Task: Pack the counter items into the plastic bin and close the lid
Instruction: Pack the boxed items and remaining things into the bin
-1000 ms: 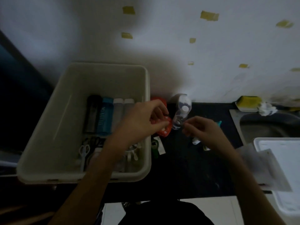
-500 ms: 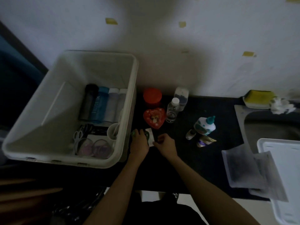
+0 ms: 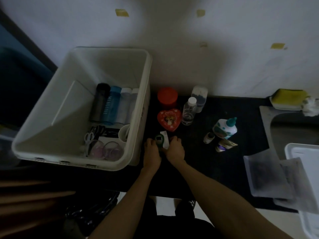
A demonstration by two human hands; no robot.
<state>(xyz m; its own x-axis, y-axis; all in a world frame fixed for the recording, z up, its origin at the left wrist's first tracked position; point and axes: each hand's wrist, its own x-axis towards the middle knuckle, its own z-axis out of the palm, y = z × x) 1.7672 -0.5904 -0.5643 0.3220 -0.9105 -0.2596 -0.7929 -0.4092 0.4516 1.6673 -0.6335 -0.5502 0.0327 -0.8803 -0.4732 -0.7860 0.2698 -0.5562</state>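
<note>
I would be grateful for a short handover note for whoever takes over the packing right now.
Left hand and right hand both grip the small green gadget on the counter.
Already in the plastic bin: bottles, scissors, cup.
Left to pack: red jar, heart tin, clear bottle, glue bottle, small items nearby.
Lid lies far right, not yet on.

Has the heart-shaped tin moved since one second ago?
Yes. The heart-shaped tin, then held up at the bin rim, now rests on the counter before the red jar.
</note>
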